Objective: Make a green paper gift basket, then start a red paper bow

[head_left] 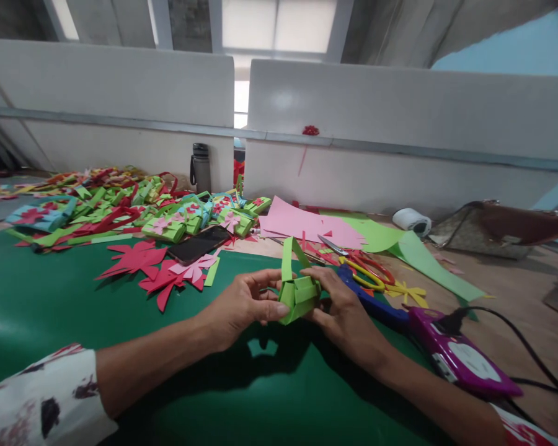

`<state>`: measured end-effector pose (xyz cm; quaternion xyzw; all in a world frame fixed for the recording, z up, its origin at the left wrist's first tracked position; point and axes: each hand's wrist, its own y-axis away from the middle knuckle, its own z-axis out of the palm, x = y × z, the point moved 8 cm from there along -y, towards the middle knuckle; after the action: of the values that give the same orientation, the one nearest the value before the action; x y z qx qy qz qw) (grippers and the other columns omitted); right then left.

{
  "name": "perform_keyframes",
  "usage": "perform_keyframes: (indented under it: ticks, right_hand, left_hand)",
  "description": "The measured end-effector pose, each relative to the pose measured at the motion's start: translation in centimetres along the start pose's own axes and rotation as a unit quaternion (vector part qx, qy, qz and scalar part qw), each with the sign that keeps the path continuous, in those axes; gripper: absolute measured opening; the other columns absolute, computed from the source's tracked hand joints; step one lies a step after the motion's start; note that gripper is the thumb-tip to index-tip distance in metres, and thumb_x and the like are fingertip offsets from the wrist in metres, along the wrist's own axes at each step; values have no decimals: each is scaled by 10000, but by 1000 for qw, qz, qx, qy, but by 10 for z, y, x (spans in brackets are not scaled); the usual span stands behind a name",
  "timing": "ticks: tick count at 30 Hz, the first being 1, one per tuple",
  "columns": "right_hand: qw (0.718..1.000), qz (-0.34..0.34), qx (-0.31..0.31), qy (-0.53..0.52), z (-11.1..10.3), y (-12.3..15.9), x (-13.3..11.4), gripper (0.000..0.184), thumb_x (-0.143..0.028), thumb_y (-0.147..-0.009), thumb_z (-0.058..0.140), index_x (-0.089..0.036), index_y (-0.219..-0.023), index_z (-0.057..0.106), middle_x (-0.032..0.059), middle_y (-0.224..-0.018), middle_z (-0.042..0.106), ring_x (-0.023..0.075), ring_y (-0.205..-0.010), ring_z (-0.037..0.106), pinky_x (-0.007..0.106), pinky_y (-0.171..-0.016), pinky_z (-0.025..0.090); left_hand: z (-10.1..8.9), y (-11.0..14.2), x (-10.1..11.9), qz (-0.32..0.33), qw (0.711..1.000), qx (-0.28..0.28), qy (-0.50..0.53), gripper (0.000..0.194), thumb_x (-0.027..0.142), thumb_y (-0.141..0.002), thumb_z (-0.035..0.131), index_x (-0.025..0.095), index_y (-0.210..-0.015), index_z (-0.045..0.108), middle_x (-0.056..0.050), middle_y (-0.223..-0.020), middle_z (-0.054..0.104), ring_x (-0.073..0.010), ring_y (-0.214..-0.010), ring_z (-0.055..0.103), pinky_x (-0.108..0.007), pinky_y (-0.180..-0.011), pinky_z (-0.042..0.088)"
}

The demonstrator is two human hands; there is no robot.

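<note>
A small light-green paper basket (pixel 300 297) with an upright strip handle is held between my two hands, a little above the green mat (pixel 181 378). My left hand (pixel 251 303) is closed on its left side, the thumb pressed along the lower front edge. On the other side my right hand (pixel 341 310) grips the basket's right edge, some of its fingers hidden behind it. Left of the hands, red paper flowers (pixel 134 259) and a pink paper flower (pixel 196 269) lie beside a black phone (pixel 199 244).
Finished green paper baskets (pixel 165 228) and strips pile up at the back left, near a grey bottle (pixel 201 167). Pink sheets (pixel 302 223), scissors (pixel 332 244), a blue glue gun (pixel 374 303) and a purple power strip (pixel 462 356) with cables lie to the right.
</note>
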<state>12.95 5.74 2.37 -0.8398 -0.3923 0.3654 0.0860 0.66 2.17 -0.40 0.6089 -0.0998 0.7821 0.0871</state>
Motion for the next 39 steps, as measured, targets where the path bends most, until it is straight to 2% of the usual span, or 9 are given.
perform_keyframes:
  ticks: [2, 6, 9, 16, 21, 26, 31, 36, 39]
  right_hand:
    - [1000, 2, 2, 2, -1, 1, 1, 443, -129, -737, 603, -247, -1141, 464, 47, -1163, 484, 206, -1095, 459, 369, -929, 399]
    - [1000, 2, 2, 2, -1, 0, 1, 430, -138, -736, 580, -236, -1139, 468, 54, -1162, 489, 217, -1102, 461, 386, -939, 392]
    - [1000, 2, 3, 2, -2, -1, 0, 423, -142, -732, 569, -232, -1135, 473, 59, -1147, 494, 226, -1090, 470, 404, -933, 398]
    - [1000, 8, 3, -7, -1, 0, 3, 426, -132, -739, 566, -241, -1140, 470, 61, -1174, 475, 228, -1090, 471, 415, -919, 418]
    - [1000, 13, -5, -16, 1, 1, 5, 437, -127, -744, 563, -242, -1154, 469, 64, -1171, 472, 228, -1079, 473, 392, -851, 460]
    - [1000, 9, -9, -12, 2, 1, 4, 427, -147, -751, 582, -232, -1154, 467, 67, -1165, 469, 224, -1078, 469, 392, -873, 444]
    - [1000, 7, -14, -15, 3, 0, 1, 424, -141, -747, 599, -229, -1143, 474, 59, -1152, 475, 209, -1067, 470, 381, -899, 421]
    - [998, 56, -21, 7, 2, -1, 2, 432, -165, -711, 635, -218, -1118, 501, 55, -1093, 528, 223, -1000, 507, 392, -863, 422]
    - [996, 85, -15, 0, -1, 0, 3, 445, -224, -723, 637, -210, -1147, 501, 53, -1075, 558, 224, -960, 531, 391, -834, 430]
  left_hand:
    - [1, 1, -1, -7, 1000, -18, 1, 551, 184, -653, 722, 236, -1177, 561, -38, -996, 575, -93, -696, 512, -166, -491, 333]
    - [4, 1, -3, -22, 999, -41, 3, 603, 173, -659, 719, 254, -1225, 528, -38, -974, 571, -103, -691, 529, -178, -495, 387]
    - [3, 1, -2, -18, 999, -35, 20, 599, 153, -651, 722, 252, -1213, 539, -44, -1000, 569, -103, -697, 530, -184, -510, 412]
    - [7, 2, -1, -17, 998, -41, 45, 598, 94, -639, 696, 267, -1193, 553, -64, -1111, 563, -116, -747, 549, -175, -524, 367]
    - [5, 1, -1, -22, 999, -23, 17, 606, 90, -632, 678, 256, -1200, 546, -50, -1058, 568, -106, -718, 538, -174, -502, 346]
    - [3, 1, 1, -14, 1000, -10, -12, 593, 140, -650, 687, 230, -1216, 534, -49, -1036, 576, -107, -717, 527, -174, -485, 341]
    - [1, -1, 3, 6, 1000, 3, -14, 490, 227, -686, 702, 196, -1160, 581, -41, -944, 592, -89, -672, 487, -166, -475, 340]
    - [-11, -5, 2, 7, 998, 57, 28, 387, 343, -719, 697, 169, -1057, 632, -33, -846, 594, -66, -602, 479, -153, -448, 318]
    - [-16, -7, 4, 18, 996, 73, 44, 443, 437, -729, 666, 181, -1087, 618, -50, -884, 609, -85, -625, 513, -164, -461, 342]
